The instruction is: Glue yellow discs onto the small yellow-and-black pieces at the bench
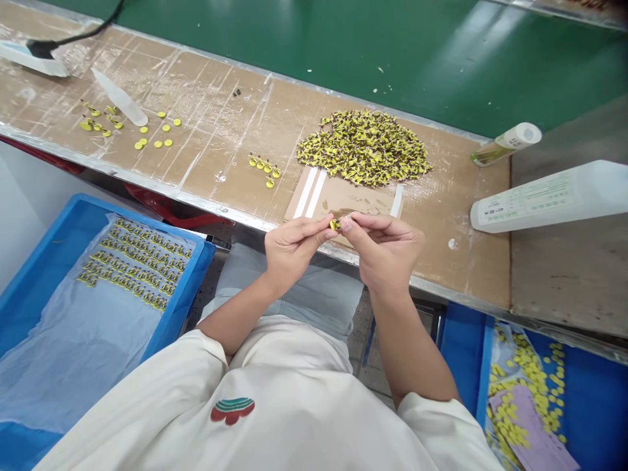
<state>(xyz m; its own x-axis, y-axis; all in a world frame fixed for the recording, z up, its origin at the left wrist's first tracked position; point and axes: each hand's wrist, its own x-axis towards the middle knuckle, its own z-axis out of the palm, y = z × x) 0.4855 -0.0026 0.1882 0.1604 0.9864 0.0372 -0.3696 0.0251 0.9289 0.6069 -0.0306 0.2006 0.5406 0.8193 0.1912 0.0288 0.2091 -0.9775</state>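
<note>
1. We have one small yellow-and-black part [335, 224] pinched between both sets of fingertips, at the near edge of the brown cardboard-covered bench [220, 140], just above our lap.
2. Our left hand [290, 247] comes in from seven o'clock, palm turned inward, fingers curled, thumb and forefinger closed on the part's left side.
3. Our right hand [385, 250] comes in from five o'clock, wrist bent, fingers folded down, fingertips closed on the part's right side. The two hands meet tip to tip; neither holds anything else that we can see.
4. What looks finished: several neat rows of yellow-and-black pieces [135, 263] lie on clear plastic sheeting in the blue plastic tray [34, 268] at eight o'clock, filling only its far corner. We judge most of that tray is yet to be filled.
5. What looks left: a large heap of yellow-and-black parts [364, 146] sits on the bench at twelve o'clock, just beyond a flat cardboard pad [343, 196] with white strips. We judge the work is in its early part.
6. A small cluster of five yellow pieces [265, 168] stands at eleven o'clock, apart from the heap.
7. Further off at ten o'clock, loose yellow discs [157, 134] and a few more parts lie beside a clear plastic bottle [120, 99] on its side.
8. At four o'clock a second blue bin [589, 386] holds many yellow discs and a pink paper slip [532, 425].
9. At two o'clock a white bottle [549, 195] lies on its side, and a smaller green-tinted bottle [507, 142] lies beyond it.
</note>
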